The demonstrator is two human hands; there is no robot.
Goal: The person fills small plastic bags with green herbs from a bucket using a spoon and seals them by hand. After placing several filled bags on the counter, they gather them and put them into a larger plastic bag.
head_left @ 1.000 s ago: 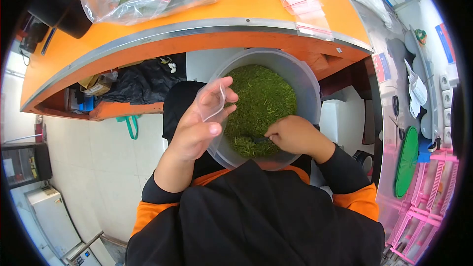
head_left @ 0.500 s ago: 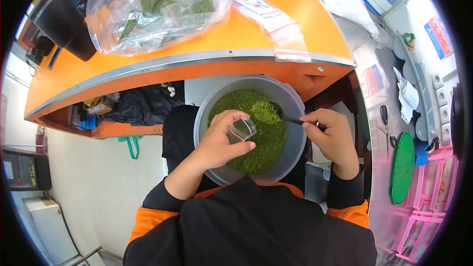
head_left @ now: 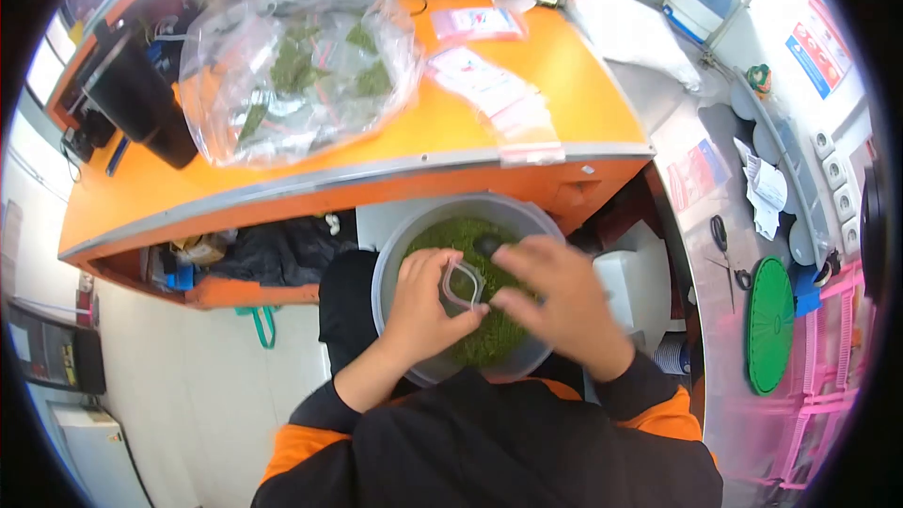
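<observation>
My left hand [head_left: 420, 306] is closed on a small clear zip bag [head_left: 463, 284], thumb and fingers at its sides, its mouth bowed wide towards me. My right hand [head_left: 564, 296] is smeared by motion just right of the bag. Its thumb and fingers look spread, with nothing visible between them. Near the right fingertips a black piece [head_left: 487, 245], perhaps part of the spoon, shows over the green material. Below both hands stands a grey tub [head_left: 384, 296] holding fine, shredded green material [head_left: 489, 343].
On the orange counter [head_left: 602, 103] lie a large clear bag [head_left: 216, 113] of filled packets, flat zip bags [head_left: 527, 122] and a black tumbler [head_left: 141, 99]. A metal worktop at right bears scissors [head_left: 720, 233] and a green lid [head_left: 771, 325]. Pink racks [head_left: 828, 367] stand beyond.
My right hand has moved left towards the bag and its pinch on the spoon handle has loosened. The spoon's green heap no longer shows. My left hand still holds the bag. The view has tilted up.
</observation>
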